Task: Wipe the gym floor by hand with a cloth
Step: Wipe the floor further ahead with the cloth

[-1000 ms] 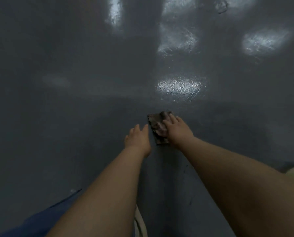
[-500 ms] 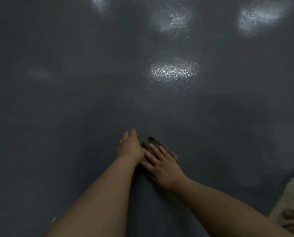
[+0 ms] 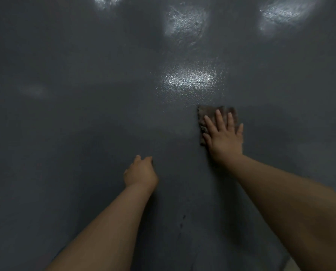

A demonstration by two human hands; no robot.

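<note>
Grey floor (image 3: 65, 133) mid-wipe: right hand (image 3: 224, 138) presses flat, fingers spread, on the cloth (image 3: 204, 114); left hand (image 3: 139, 173) braces, fingers loosely bent, holding nothing. Much floor apparently remains.

Dark grey gym floor (image 3: 85, 133): glossy, finely pebbled where light reflects. Brown woven cloth (image 3: 207, 114) under the right hand (image 3: 224, 137): matt, coarse.
</note>
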